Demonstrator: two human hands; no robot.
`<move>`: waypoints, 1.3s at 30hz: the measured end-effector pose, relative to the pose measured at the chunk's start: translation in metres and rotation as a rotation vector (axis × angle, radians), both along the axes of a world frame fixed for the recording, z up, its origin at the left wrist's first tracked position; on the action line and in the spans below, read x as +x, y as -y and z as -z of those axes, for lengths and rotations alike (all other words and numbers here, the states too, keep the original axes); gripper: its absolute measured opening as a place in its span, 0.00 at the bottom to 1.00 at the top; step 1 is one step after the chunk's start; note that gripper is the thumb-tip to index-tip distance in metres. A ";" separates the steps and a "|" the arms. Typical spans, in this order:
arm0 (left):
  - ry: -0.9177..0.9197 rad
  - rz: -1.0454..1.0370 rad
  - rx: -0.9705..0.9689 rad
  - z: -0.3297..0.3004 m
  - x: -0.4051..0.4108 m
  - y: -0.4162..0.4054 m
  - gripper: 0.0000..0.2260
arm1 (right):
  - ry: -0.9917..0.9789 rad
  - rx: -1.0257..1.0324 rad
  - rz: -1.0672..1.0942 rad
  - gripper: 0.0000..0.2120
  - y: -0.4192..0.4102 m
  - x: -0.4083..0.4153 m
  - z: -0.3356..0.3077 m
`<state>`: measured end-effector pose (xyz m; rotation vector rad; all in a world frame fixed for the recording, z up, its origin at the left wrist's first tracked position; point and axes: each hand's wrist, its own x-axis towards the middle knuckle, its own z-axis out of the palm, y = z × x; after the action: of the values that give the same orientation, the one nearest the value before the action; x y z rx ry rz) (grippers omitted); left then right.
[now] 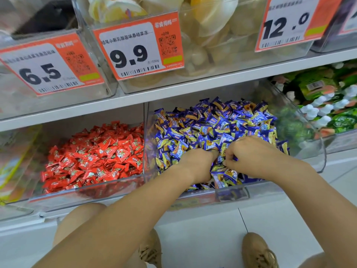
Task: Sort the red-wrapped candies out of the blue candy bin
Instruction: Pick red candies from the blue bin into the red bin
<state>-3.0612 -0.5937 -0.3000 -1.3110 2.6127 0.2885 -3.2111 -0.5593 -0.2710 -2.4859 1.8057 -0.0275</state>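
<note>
Shelf price tags (133, 53) reading 6.5, 9.9, 12.0, hands (222, 159) in blue candies (212, 122)

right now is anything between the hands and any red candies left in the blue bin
Yes: the blue-wrapped candies themselves. Both the left hand and right hand are dug into the heap, and no red wrapper shows on its surface; any stray would lie buried underneath.

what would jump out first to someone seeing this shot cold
Two bright candy bins side by side on the lower shelf: red candies on the left, blue candies on the right. Both hands dig into the blue pile near its front, the left hand and the right hand close together. Above, orange price tags catch the eye, especially the 9.9 tag.
</note>
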 end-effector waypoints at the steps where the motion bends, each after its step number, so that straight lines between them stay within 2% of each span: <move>1: -0.041 -0.013 0.000 -0.001 0.002 0.002 0.17 | 0.019 0.024 0.009 0.12 0.000 -0.002 -0.002; 7: -0.389 -0.158 0.019 -0.039 0.025 0.006 0.18 | 0.028 0.089 0.019 0.13 -0.003 -0.005 -0.011; 12: -0.562 -0.168 0.092 -0.064 0.052 0.010 0.21 | 0.269 0.202 0.093 0.05 -0.002 -0.014 -0.021; 15: -0.495 -0.108 0.171 -0.066 0.063 0.008 0.26 | 0.315 0.140 0.112 0.04 -0.002 -0.014 -0.028; 17: -0.361 -0.043 0.050 -0.067 0.070 0.010 0.27 | 0.303 0.115 0.131 0.05 -0.002 -0.012 -0.029; 19: -0.230 -0.025 -0.080 -0.073 0.077 0.012 0.22 | 0.253 0.066 0.150 0.04 -0.002 -0.009 -0.027; 22: -0.142 -0.015 -0.017 -0.082 0.083 0.009 0.11 | 0.200 -0.043 0.142 0.04 -0.004 0.000 -0.024; 25: -0.111 -0.035 0.052 -0.083 0.079 0.003 0.06 | 0.262 -0.056 0.129 0.05 -0.003 0.010 -0.020; 28: -0.215 -0.076 0.014 -0.072 0.070 0.002 0.03 | 0.257 -0.047 0.097 0.09 0.002 0.024 -0.011; 30: -0.253 -0.071 -0.027 -0.064 0.061 0.001 0.08 | 0.208 -0.031 0.059 0.15 0.008 0.034 -0.001; 35: -0.026 0.020 -0.060 -0.041 0.046 -0.004 0.17 | 0.040 -0.008 -0.042 0.18 0.026 0.043 0.014; 36: -0.039 0.001 -0.063 -0.039 0.048 -0.002 0.17 | 0.018 -0.016 -0.055 0.18 0.027 0.042 0.014; 39: -0.231 -0.143 0.038 -0.044 0.058 0.005 0.24 | 0.022 -0.017 -0.079 0.18 0.026 0.039 0.017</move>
<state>-3.0027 -0.5983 -0.2560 -1.5373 2.6844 0.5399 -3.1723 -0.5854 -0.2880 -2.5561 1.7045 -0.0666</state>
